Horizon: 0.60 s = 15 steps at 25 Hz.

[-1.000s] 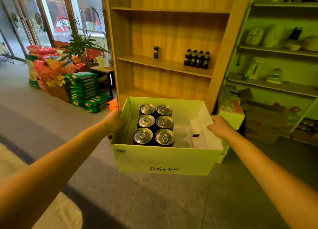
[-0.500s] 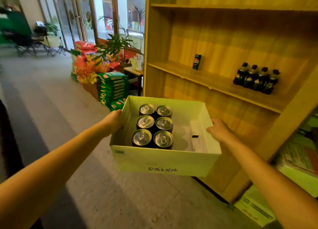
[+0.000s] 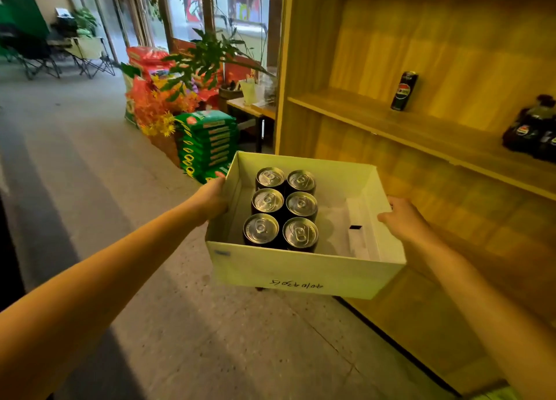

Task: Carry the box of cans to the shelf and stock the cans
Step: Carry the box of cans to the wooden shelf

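Head view: one wide-angle frame looking forward and down over both arms.
Floor (image 3: 90, 189): grey speckled stone, bare under the box and along the shelf's base.
Room: glass doors at the far left, folding chairs (image 3: 75, 56) before them, all well apart from the hands.
Shelf (image 3: 421, 128): wooden unit filling the right side; its left upright stands just behind the box's far left corner.
Box (image 3: 301, 274): white open carton, held in the air above the floor, just in front of the shelf; handwriting on its near wall.
Cans (image 3: 284, 210): six, upright, silver tops, in two rows of three against the box's left half; the right half holds only a white insert.
Left hand (image 3: 210, 199): fingers curled shut around the box's left wall, thumb side at the rim.
Right hand (image 3: 404, 219): clasped on the box's right wall, thumb over the rim.
Shelf board: one dark can (image 3: 404, 90) upright near its middle, dark bottles (image 3: 532, 128) at the right edge.
Beside the shelf: plant (image 3: 207, 56), orange flowers (image 3: 156, 104) and a stack of green packs (image 3: 207, 140), left of the box's far corner.
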### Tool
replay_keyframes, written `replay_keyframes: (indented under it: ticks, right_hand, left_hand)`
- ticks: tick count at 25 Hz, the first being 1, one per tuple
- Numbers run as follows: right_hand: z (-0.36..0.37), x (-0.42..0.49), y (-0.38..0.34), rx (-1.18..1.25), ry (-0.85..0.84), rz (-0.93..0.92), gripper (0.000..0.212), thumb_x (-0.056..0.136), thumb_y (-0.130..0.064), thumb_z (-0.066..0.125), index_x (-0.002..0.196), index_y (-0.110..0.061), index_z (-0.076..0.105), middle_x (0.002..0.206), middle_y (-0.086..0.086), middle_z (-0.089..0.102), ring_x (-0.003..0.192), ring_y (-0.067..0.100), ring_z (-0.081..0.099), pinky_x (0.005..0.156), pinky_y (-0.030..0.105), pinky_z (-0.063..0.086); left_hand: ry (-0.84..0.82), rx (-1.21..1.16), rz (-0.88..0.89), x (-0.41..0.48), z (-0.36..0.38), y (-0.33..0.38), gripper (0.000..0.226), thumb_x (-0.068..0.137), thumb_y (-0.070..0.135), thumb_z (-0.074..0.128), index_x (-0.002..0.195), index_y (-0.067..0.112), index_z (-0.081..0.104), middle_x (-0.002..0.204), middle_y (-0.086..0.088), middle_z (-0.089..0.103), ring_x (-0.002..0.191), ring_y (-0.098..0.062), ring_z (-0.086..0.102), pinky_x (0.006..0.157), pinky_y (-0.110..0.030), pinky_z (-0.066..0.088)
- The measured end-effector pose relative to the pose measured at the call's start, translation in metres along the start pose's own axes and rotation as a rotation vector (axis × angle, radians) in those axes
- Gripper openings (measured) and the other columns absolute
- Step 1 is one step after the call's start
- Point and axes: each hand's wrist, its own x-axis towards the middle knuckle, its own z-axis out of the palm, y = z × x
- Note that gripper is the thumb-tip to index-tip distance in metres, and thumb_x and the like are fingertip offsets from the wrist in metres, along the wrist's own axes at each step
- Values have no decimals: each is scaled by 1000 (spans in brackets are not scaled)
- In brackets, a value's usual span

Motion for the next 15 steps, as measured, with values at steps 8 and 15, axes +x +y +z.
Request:
replay_keyframes:
  ticks: [8,15]
  right_hand:
    - [77,79,-12,12,158,254,33,91,-3,44,124,-2,48,125,22,55,113,37,52,76,34,36]
    - [124,140,60,-1,223,400,39,92,-5,43,131,-3,41,134,21,50,114,37,52,88,39,42]
  left_hand:
    - [-151,183,128,172,1,-4,59,89,1,46,143,14,25,138,-19,45,127,-37,44,102,-47,40]
    - [-341,219,234,273,84,-20,63,84,5,57,140,12,29,125,-21,54,116,-38,53,96,-46,47]
